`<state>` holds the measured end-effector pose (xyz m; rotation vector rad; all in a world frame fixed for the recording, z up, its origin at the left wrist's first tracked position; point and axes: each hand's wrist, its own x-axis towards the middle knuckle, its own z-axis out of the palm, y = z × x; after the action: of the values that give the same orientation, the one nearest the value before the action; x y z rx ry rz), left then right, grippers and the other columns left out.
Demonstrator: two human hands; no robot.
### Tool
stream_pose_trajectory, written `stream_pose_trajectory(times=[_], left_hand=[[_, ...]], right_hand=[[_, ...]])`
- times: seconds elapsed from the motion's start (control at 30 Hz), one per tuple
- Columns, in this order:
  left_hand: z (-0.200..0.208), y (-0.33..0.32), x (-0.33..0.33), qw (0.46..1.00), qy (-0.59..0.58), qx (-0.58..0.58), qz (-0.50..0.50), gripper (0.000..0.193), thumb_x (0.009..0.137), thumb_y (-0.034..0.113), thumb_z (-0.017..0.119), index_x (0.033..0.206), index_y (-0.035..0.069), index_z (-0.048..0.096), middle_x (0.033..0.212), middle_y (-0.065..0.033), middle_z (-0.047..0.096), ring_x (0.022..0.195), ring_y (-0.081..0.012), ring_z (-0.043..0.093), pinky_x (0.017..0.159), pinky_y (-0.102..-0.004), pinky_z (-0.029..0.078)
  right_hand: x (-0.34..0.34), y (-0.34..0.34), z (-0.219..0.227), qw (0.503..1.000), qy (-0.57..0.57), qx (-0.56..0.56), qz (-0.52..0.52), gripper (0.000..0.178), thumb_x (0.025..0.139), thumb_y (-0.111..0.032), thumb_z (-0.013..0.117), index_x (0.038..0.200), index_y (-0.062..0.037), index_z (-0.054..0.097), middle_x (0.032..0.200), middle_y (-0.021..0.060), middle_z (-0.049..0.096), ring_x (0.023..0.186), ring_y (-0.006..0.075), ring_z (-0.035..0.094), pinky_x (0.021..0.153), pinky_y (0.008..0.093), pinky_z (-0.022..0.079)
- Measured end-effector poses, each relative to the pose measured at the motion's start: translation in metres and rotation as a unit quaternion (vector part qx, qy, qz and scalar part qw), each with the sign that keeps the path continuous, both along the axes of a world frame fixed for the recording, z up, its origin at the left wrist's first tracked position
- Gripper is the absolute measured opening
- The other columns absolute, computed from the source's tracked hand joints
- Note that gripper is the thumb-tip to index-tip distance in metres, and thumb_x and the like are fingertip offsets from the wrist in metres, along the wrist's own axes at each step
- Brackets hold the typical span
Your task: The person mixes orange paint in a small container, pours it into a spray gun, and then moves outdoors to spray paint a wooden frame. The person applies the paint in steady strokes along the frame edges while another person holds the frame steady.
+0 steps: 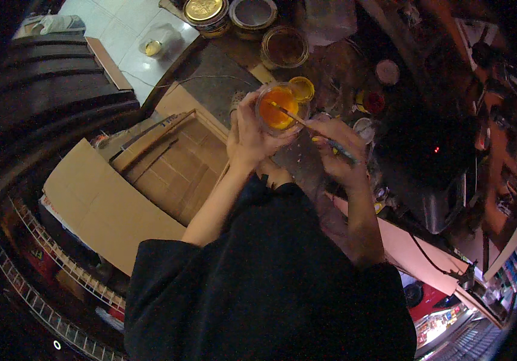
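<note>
A clear cup of orange paint [275,114] sits in my left hand [248,133], whose fingers wrap round its side. Between the fingers of my right hand [344,157] is a thin paintbrush [291,114], its tip over or in the orange paint; I cannot tell if it touches. Something teal and yellow also shows at my right palm, too small to name. Just past the cup's far right rim is a small round container of yellow paint [304,88]. My foot shows in part below the cup.
Beyond the cup stand an open brown-stained can [284,47], a grey can [252,12] and a can with a gold lid [204,8]. A small red paint pot [373,101] lies to the right. An open cardboard box [177,165] is at my left, a dark bulky object [427,162] at my right.
</note>
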<state>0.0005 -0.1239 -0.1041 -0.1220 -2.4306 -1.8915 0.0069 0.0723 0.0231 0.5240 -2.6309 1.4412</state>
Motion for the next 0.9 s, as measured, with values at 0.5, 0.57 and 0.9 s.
stream_pose_trajectory(times=[0.5,0.57,0.9], left_hand=[[0.016,-0.092,0.006,0.997,-0.006,-0.034,0.071,0.102,0.061,0.042,0.097,0.139,0.006,0.042,0.127,-0.0136,0.054,0.118,-0.0365,0.053,0.103,-0.0461,0.045],[0.017,-0.107,0.004,0.996,-0.012,-0.041,0.084,0.101,0.061,0.043,0.097,0.139,0.006,0.043,0.127,-0.0134,0.056,0.118,-0.0381,0.054,0.102,-0.0481,0.046],[0.023,-0.161,-0.019,0.990,-0.017,-0.094,0.101,0.100,0.060,0.037,0.098,0.137,0.005,0.043,0.124,-0.0137,0.058,0.117,-0.0330,0.059,0.102,-0.0435,0.048]], right_hand=[[-0.049,-0.106,0.021,0.994,-0.056,0.038,0.084,0.020,0.087,-0.009,0.075,0.106,-0.0055,0.071,0.088,0.0123,0.068,0.079,0.0319,0.067,0.068,0.0412,0.052],[-0.067,-0.124,0.021,0.990,-0.048,0.049,0.124,0.017,0.088,-0.007,0.074,0.104,-0.0043,0.071,0.088,0.0127,0.069,0.079,0.0319,0.068,0.068,0.0411,0.052],[-0.109,-0.189,0.021,0.983,-0.068,0.098,0.140,0.014,0.088,-0.004,0.073,0.101,-0.0013,0.070,0.090,0.0149,0.072,0.079,0.0326,0.069,0.070,0.0404,0.054]])
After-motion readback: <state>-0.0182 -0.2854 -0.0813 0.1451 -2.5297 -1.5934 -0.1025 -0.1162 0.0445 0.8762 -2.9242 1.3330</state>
